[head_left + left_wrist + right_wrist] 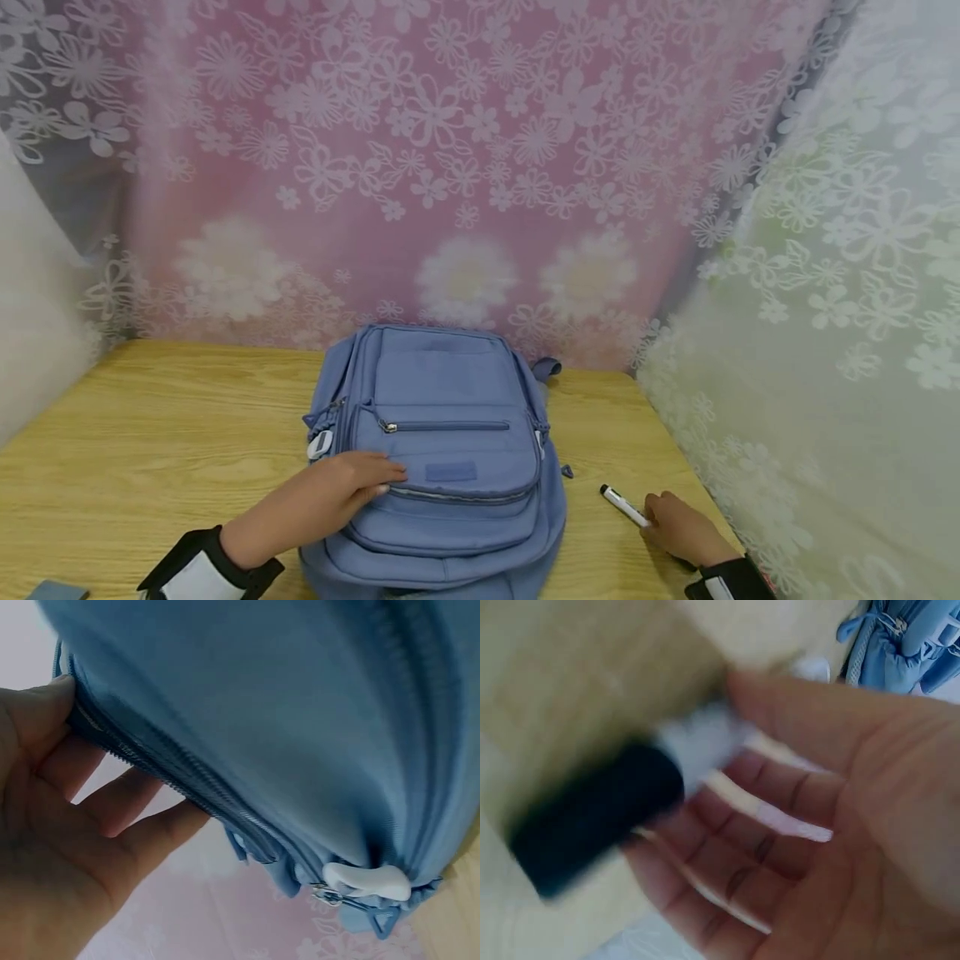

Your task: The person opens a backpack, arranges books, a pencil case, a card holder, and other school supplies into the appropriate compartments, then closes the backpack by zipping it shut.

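A blue backpack (450, 375) lies with its front facing up on the table, several zippers across it. My left hand (330, 496) grips the zippered edge of its front pocket (442, 533). In the left wrist view, the thumb lies on one side of the zipper edge (142, 757) and the fingers go behind it. To the right of the bag, my right hand (682, 532) pinches a white marker (624, 506) with a black cap. The right wrist view shows the marker's black end (592, 817) blurred, beyond the thumb and fingers.
The wooden table (187, 417) is bounded by a pink flowered curtain (450, 167) at the back and a pale flowered sheet (825, 375) on the right. A flat blue-grey object (58, 591) is partly cut off at the lower left. A strap loop (547, 368) sticks out behind the bag.
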Tool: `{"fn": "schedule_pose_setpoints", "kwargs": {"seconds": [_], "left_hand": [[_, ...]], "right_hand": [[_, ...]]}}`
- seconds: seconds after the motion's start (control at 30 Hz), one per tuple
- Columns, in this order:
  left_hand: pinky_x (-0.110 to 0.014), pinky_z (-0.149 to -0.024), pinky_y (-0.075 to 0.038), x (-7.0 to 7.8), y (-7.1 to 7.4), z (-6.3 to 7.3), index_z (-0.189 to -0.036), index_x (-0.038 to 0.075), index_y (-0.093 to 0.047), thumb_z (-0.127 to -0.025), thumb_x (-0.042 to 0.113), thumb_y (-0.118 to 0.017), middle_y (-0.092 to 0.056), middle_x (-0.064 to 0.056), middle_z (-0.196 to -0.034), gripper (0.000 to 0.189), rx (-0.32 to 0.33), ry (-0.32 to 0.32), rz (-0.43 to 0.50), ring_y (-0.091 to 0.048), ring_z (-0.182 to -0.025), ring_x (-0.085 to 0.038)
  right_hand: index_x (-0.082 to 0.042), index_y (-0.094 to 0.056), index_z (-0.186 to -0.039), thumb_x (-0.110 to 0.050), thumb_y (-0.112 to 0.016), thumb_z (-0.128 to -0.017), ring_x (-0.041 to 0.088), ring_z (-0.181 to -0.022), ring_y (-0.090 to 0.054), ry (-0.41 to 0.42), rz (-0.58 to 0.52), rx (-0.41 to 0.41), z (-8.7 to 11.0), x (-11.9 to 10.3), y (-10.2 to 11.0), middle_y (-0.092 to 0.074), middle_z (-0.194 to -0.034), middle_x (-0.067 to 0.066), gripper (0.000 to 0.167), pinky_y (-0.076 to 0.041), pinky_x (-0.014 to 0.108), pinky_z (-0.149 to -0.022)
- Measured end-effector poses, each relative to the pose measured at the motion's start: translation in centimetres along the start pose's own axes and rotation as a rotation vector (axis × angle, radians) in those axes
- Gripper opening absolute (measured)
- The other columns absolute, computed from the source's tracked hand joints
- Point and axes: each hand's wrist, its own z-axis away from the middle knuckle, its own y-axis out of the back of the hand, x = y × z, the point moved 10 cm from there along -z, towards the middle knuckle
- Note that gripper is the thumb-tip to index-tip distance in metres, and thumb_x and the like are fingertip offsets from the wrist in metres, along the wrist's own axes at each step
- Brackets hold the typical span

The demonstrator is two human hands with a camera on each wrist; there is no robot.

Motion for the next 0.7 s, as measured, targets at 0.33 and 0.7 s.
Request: {"fn": "schedule_pose_setpoints", "kwargs": {"seconds": [0.33, 0.7], "left_hand": [[-0.025, -0.072, -0.053, -0.7, 2.9, -0.8, -0.113, 0.018, -0.067, -0.097, 0.027, -0.049, -0.070, 0.002, -0.105, 0.026, 0.120, 0.090, 0.058, -0.066, -0.090, -0.014], [-0.021, -0.055, -0.040, 0.5, 9.1, -4.3, -0.102, 0.012, -0.067, -0.096, 0.016, -0.051, -0.064, 0.001, -0.078, 0.017, 0.446, 0.131, 0.068, -0.044, -0.057, -0.001]], "right_hand": [[-0.014, -0.055, -0.084, -0.011, -0.066, -0.084, 0.004, -0.057, -0.034, 0.194, -0.023, 0.132, 1.1, -6.3, 4.6, -0.044, -0.071, -0.005, 0.011, -0.029, 0.021, -0.051], [-0.020, -0.061, -0.107, -0.025, -0.055, -0.093, -0.003, -0.076, -0.049, 0.811, -0.019, 0.121, 6.5, -25.5, 9.7, -0.056, -0.095, -0.007, 0.016, -0.042, 0.014, -0.062]]}}
